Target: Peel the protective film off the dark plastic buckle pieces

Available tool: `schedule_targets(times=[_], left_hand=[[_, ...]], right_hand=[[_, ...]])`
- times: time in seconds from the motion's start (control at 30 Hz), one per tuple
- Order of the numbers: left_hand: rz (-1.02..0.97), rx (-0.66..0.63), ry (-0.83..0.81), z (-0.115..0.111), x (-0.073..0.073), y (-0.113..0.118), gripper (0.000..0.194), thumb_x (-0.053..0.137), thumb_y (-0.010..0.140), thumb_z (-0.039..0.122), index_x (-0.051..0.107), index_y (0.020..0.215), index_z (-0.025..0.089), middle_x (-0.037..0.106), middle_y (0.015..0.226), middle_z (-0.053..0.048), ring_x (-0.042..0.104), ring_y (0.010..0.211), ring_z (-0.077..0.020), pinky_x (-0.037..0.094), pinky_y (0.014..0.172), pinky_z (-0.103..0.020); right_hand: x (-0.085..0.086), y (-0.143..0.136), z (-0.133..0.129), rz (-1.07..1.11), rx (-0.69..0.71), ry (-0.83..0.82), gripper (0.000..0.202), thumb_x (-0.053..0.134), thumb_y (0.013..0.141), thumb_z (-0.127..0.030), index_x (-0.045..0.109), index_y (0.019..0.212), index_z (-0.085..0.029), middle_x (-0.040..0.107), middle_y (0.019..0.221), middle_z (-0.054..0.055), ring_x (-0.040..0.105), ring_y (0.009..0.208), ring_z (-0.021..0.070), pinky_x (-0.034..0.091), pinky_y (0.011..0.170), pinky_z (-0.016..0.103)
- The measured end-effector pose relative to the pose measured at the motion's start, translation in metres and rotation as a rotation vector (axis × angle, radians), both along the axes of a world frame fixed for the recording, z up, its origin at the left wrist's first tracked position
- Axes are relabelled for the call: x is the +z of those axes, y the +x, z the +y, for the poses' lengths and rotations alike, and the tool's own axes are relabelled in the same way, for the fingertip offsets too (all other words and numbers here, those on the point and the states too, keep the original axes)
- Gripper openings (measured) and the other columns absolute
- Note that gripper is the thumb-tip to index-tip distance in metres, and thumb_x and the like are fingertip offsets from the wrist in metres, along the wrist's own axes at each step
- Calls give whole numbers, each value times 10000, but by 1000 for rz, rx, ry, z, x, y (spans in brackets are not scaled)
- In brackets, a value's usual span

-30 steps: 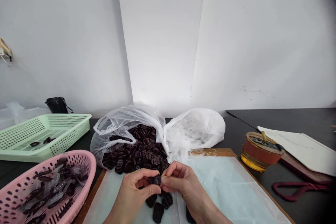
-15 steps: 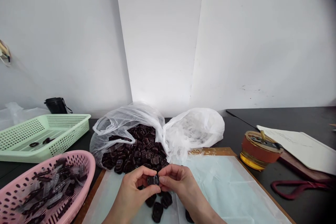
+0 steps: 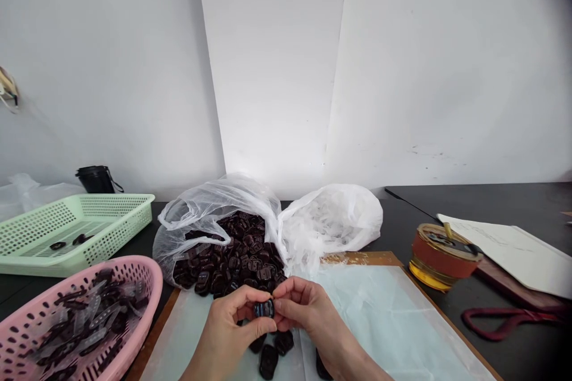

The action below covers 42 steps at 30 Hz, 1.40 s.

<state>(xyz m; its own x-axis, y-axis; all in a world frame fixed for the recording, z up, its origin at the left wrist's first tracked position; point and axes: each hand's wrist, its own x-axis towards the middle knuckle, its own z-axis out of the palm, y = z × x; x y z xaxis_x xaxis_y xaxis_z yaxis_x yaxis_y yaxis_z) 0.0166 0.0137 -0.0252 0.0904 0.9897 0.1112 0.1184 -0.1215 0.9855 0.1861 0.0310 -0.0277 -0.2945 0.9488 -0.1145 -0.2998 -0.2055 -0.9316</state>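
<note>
Pinches one glossy dark piece [image 3: 263, 309] in the grip of the left hand [image 3: 230, 321], index finger above and thumb below. Meets that piece at its right edge with the fingertips of the right hand [image 3: 304, 303], pressed together, the space between them too small to read. Shows, just below the grip, three loose dark pieces [image 3: 269, 362] in plain sight on a pale sheet [image 3: 393, 309], plus one partly hidden beneath the right wrist. Rests, under the sheet, on one brown board [image 3: 370, 258] atop a black counter [image 3: 513, 208].

Spills, just beyond the grip, from one clear bag [image 3: 214, 196] in a dark heap [image 3: 241, 256] too dense to count. Lies open beyond and to the right of the grip, in one white bag [image 3: 330, 220] with translucent scraps inside.

Includes, left of the grip, one pink basket [image 3: 154, 286] of dark and translucent strips [image 3: 89, 321], too tangled to count; farther left, one green basket [image 3: 107, 232] with at least two dark bits [image 3: 58, 245], and one black cup [image 3: 96, 180] behind. Features, well to the right of the grip, one round amber container [image 3: 444, 253], one open notebook [image 3: 509, 244] and one dark red looped handle [image 3: 491, 321].
</note>
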Motion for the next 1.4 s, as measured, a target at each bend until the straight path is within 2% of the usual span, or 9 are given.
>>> schedule_targets(times=[0.17,0.3,0.37,0.43,0.5,0.57,0.83,1.13,1.4], left_hand=[[51,15,8,0,-2,0,197,803,649,180,778,844,197,779,772,-28,688,693,-197,553,654,-263],[157,42,57,2,-2,-2,189,786,660,196,775,848,196,768,765,-20,669,672,-187,541,636,-261],[223,68,79,2,-2,-4,188,782,664,198,775,852,198,757,741,-11,648,634,-174,523,596,-248],[293,94,101,2,-2,-6,197,776,676,191,774,872,210,753,732,0,637,615,-166,514,579,-241],[371,102,148,2,-4,-8,200,769,698,176,770,890,230,761,756,11,647,630,-164,521,600,-239],[444,94,226,2,-7,-9,204,759,723,155,761,906,247,771,796,20,666,651,-160,531,622,-234],[662,56,647,1,-17,-6,339,743,699,-14,699,950,210,766,870,-2,709,714,-177,572,643,-249],[824,39,702,-2,-22,-1,394,658,718,-68,638,1005,201,757,908,-32,707,788,-237,603,678,-356],[855,66,748,-2,-27,2,373,574,738,-73,629,1002,185,746,879,-51,700,762,-253,610,641,-387]], right_hand=[[0,-1,1,-14,0,-4,342,861,597,-325,621,756,-141,677,580,-9,629,515,111,478,521,203],[-2,-3,2,-77,10,58,239,772,684,-311,618,769,-150,653,582,-12,606,521,118,474,537,226],[0,-3,0,-184,-27,184,124,702,736,-258,632,762,-159,646,615,-7,609,576,134,470,565,239],[3,-3,-3,-325,-94,360,31,648,763,-190,657,740,-170,675,748,23,636,711,162,478,633,252],[6,-3,-7,-462,-139,508,86,629,764,-137,684,712,-180,678,884,38,643,826,179,480,708,260],[9,-4,-9,-573,-147,579,132,628,754,-106,704,682,-186,663,900,32,643,827,175,475,729,262],[4,-5,-9,-783,-146,576,194,634,723,-61,751,644,-194,642,757,10,619,690,149,434,644,246],[0,-9,-8,-826,-176,591,229,620,693,1,739,607,-175,639,720,6,602,649,126,401,602,214],[-7,-11,-6,-858,-203,581,232,607,697,9,697,567,-162,636,709,9,602,640,128,390,586,216]])
